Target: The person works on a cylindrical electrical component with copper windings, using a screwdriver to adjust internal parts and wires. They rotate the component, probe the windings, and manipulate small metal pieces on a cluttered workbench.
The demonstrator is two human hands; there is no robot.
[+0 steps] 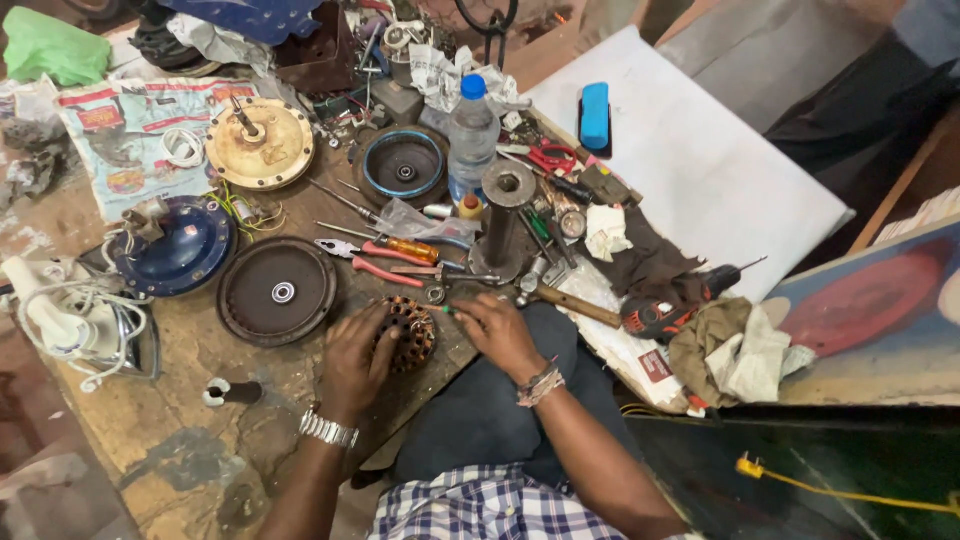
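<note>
the stator, a round core ringed with copper windings, is kept at the near edge of the tabletop, just in front of the lap, where both hands can meet over it. it is gripped by the left hand, fingers curled over its left rim, apparently to stop it turning. the right hand is laid at its right side, fingers pressed together around a thin green-tipped tool aimed at the windings. just beyond, red-handled pliers and an orange screwdriver are left within easy reach. to the left a dark cover lies flat, with a blue cover beside it. further back a steel post is stood upright, then a water bottle and a brass-coloured disc.
</note>
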